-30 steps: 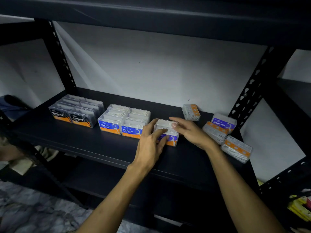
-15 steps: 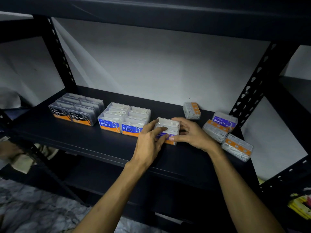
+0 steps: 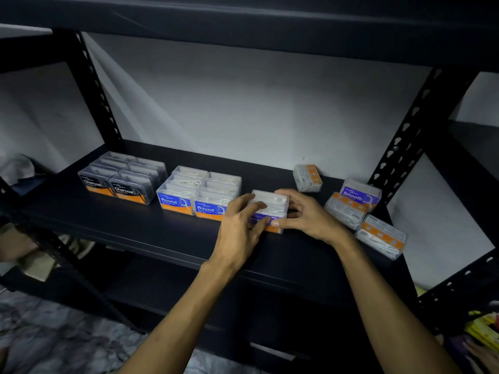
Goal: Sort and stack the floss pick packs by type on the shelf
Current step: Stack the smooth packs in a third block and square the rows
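Observation:
On the black shelf stand a block of Charcoal packs at the left and a block of blue Round packs beside it. Just right of the Round block stands a purple Smooth pack. My left hand grips its left side and front. From the right, my right hand holds the pack's other side. Loose packs lie at the right: one on its side by the wall, an upright Smooth pack, and two tipped over.
A perforated black upright rises at the right behind the loose packs, another upright at the left. A shelf board hangs close overhead. Yellow items sit low at the far right.
Both hands have settled lower around the Smooth pack. My right hand slid from its top to its right side. The pack has stayed next to the Round block.

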`<state>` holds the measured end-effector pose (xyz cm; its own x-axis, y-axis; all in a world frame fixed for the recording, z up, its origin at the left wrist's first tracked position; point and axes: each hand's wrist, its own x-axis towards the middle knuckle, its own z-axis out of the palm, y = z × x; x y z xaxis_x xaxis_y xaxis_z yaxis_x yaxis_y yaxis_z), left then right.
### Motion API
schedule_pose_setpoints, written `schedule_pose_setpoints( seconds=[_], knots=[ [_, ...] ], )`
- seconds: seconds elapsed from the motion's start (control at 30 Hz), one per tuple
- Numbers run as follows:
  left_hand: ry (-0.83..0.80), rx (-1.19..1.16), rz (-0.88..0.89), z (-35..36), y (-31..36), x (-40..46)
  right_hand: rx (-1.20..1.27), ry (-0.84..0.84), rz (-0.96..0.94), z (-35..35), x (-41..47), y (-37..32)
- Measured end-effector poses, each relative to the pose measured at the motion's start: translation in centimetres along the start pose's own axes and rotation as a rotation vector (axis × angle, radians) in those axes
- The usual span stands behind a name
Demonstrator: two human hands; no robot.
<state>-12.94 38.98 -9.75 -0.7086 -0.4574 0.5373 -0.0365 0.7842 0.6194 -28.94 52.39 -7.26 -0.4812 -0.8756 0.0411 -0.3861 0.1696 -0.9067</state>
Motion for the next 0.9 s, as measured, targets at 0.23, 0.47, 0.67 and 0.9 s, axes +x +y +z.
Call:
schedule_pose_setpoints(
  seconds=[0.23,0.47,0.67,0.9],
  knots=[
    [0.025,-0.013,0.017,-1.5,1.6,1.5,-0.026,0.243,0.027,-1.6,0.0,-1.4],
    [-0.155,0.146,0.073,-0.8,2.4,4.3,-0.614,0.597,0.114,-4.0,3.9,-0.6],
    [-0.192,0.313,0.111,0.6,2.0,3.0,-0.922,0.485,0.400,-4.0,6.3,0.0],
    [-0.222,0.335,0.162,0.4,1.2,2.5,-0.751,0.297,0.351,-5.0,6.9,-0.4]
  ],
)
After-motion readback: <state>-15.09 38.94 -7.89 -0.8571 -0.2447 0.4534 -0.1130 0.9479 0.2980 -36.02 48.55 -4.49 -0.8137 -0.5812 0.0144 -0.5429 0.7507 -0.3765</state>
